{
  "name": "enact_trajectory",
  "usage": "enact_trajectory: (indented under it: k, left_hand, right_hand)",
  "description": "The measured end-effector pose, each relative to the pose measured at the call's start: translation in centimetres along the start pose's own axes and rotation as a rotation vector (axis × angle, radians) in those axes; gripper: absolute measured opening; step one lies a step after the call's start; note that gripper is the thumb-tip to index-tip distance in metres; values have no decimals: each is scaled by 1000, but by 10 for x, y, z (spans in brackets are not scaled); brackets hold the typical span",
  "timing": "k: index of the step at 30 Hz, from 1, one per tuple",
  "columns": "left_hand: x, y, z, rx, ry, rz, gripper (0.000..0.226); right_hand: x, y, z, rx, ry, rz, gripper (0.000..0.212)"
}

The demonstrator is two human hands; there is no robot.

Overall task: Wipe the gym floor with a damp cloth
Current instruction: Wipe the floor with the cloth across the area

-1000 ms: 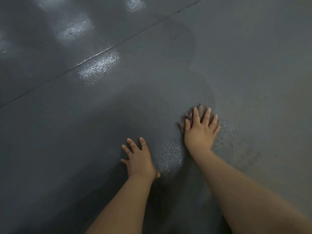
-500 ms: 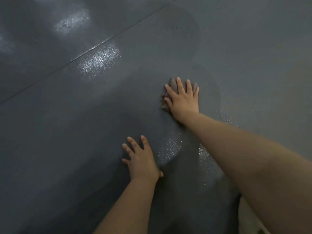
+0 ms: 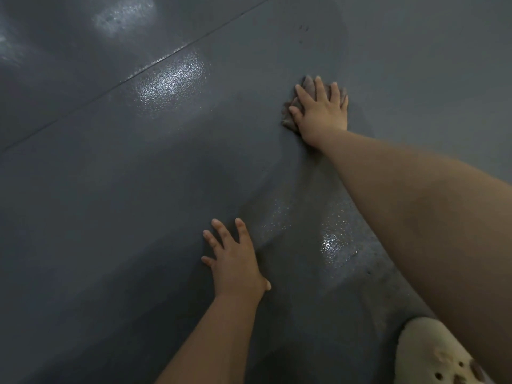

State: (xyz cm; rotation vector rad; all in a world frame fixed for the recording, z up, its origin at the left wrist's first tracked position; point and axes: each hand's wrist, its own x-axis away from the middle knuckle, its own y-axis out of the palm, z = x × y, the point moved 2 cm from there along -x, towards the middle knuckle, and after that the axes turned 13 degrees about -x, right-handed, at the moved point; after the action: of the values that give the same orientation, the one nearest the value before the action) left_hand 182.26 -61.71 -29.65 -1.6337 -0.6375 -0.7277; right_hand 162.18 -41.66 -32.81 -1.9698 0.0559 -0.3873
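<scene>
Head view. My right hand lies in the upper right of the frame, arm stretched out, fingers straight and spread, pressing flat on a small crumpled grey-brown damp cloth. The cloth sits under the palm and fingers; its edges show past the fingertips and at the thumb side, and it lies directly on the dark grey textured gym floor.

My left hand is at lower centre, palm down on the bare floor, fingers straight and splayed wide, holding nothing. It is well apart from the cloth.

A darker wet patch runs from the cloth down toward the lower centre of the frame, with small glints of light on the pebbled surface between the two arms. A thin straight seam line crosses the floor diagonally at upper left. A cream-coloured foam clog with round holes shows at the lower right corner, partly hidden by my right forearm.
</scene>
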Motion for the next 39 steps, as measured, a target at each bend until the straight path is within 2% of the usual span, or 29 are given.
enact_trajectory:
  k: [11, 20, 25, 28, 30, 32, 35, 37, 39]
  left_hand:
    - [2, -1, -1, 39, 3, -1, 132]
    - [0, -2, -2, 71, 13, 9, 133]
    - [0, -3, -1, 73, 4, 33, 133]
    - [0, -1, 0, 68, 5, 42, 132]
    - [-1, -1, 0, 64, 6, 50, 133]
    - [-2, 0, 0, 68, 7, 53, 132]
    - [-4, 0, 0, 64, 8, 54, 132]
    - [-5, 0, 0, 58, 3, 57, 134]
    - [-5, 0, 0, 55, 6, 59, 134]
  right_hand:
    - [12, -17, 38, -55, 135, 60, 53]
    - [95, -16, 99, -101, 291, 184, 52]
    - [164, -4, 121, -146, 517, 289, 52]
    - [202, 16, 99, -222, 720, 336, 53]
    - [223, 32, 70, -236, 760, 308, 56]
    - [241, 51, 37, -192, 618, 237, 59]
    - [247, 65, 11, -45, 176, 129, 62]
    - [231, 57, 25, -7, -54, 68, 57]
    - [213, 42, 53, 32, -170, 55, 53]
